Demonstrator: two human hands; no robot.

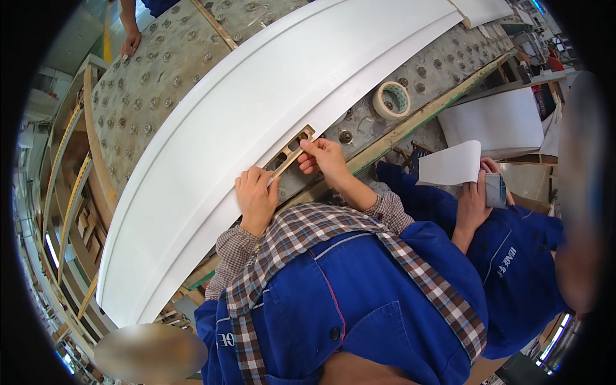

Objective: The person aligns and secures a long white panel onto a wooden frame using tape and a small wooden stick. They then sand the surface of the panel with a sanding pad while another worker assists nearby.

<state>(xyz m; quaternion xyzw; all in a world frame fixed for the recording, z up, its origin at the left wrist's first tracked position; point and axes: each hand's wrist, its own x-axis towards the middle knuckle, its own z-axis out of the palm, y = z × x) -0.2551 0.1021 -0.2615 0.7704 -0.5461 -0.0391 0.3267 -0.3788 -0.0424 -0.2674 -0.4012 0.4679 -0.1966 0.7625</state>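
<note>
A long curved white panel [212, 109] lies across a grey metal table top studded with bolts. Its near edge has a narrow slot-like cutout with tan sides, through which dark gaps show. Along the near side of this cutout runs a thin tan strip [287, 164]. At the strip's lower left end, my left hand [256, 200] is closed, thumb and fingers pinching there. My right hand [326, 160] is closed at the upper right end, thumb against forefinger, other fingers curled. The fingertips partly hide both ends of the strip.
A roll of cream tape [378, 101] rests on the bolted table [420, 86] beyond my right hand. To the right, another person in blue holds a white sheet [452, 163] and a grey-blue block [495, 190]. Another person's hand [131, 43] touches the table's far left edge.
</note>
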